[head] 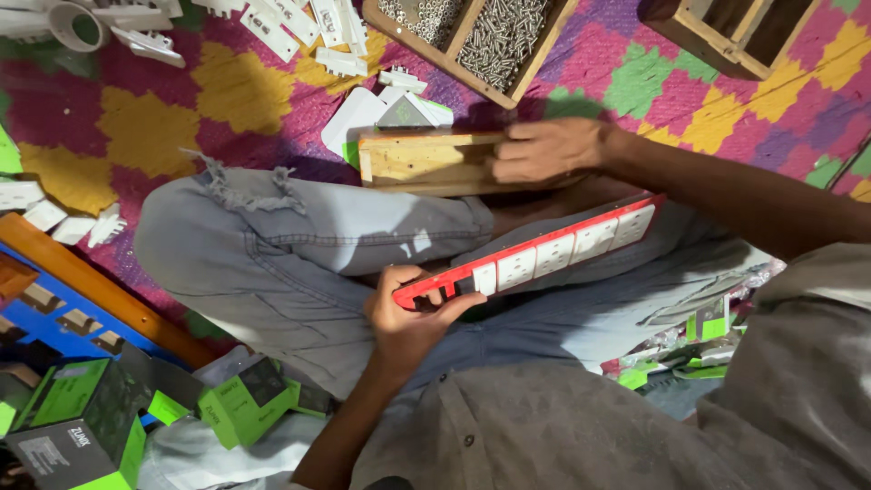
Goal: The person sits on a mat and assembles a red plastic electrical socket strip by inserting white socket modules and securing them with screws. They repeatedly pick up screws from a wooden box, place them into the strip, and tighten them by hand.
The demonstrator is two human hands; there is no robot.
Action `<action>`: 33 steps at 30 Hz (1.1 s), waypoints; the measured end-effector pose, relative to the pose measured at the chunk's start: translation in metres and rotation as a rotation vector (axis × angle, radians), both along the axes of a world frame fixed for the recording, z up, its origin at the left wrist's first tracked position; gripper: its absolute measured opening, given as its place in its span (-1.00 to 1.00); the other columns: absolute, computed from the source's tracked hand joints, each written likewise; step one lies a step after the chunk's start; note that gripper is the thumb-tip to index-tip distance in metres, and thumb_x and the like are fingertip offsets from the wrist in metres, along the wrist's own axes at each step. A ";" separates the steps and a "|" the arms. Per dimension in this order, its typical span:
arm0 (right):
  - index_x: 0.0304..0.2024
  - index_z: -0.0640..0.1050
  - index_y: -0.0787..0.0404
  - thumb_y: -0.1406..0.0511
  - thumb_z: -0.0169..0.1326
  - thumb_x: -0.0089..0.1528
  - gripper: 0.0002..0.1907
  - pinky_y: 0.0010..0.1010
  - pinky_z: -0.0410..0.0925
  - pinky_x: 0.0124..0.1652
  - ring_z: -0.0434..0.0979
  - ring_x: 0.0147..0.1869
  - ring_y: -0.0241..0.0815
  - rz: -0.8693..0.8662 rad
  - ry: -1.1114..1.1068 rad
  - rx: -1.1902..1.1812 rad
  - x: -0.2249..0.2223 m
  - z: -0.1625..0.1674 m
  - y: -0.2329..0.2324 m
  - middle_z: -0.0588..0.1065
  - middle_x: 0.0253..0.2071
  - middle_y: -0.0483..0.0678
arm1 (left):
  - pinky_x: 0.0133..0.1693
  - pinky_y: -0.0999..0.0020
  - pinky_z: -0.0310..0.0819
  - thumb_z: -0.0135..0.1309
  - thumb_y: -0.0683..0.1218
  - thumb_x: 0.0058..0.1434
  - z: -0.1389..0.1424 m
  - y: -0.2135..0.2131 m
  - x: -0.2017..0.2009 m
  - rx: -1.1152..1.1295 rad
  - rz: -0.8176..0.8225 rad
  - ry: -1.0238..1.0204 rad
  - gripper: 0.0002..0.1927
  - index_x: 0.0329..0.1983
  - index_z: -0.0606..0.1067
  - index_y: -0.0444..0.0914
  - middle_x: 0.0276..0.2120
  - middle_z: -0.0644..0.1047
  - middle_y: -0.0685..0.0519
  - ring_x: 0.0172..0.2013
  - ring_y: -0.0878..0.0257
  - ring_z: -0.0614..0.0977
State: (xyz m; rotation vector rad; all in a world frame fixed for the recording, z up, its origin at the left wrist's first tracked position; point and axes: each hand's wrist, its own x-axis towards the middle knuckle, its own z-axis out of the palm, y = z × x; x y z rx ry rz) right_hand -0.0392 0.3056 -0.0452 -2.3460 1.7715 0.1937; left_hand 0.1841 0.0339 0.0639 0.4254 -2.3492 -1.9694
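Note:
My left hand (408,313) grips the near end of a long red power strip frame (531,259) fitted with several white socket modules; it lies slanted across my lap in grey jeans. My right hand (544,150) reaches forward and rests on a pale wooden block (422,163) that sits on the patterned mat just past my knee. The fingers curl over the block's right end. Whether they grasp it or only press on it is unclear.
A wooden tray of screws (485,36) stands beyond the block, with another wooden box (735,32) at the top right. White plastic parts (299,27) lie scattered top left. Green and black cartons (100,417) and a blue-orange rack (73,308) sit lower left.

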 end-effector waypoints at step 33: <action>-0.03 0.69 0.06 0.34 0.23 0.21 -0.74 -0.20 0.40 -0.05 0.52 0.10 -0.05 -0.887 -0.328 -0.118 -0.076 0.104 -0.025 0.52 -0.01 -0.10 | -0.43 0.53 0.52 0.61 -0.02 -0.16 -0.004 -0.007 -0.013 -0.006 -0.047 -0.018 -0.36 -0.26 0.36 -0.26 -0.57 0.50 0.14 -0.51 0.49 0.52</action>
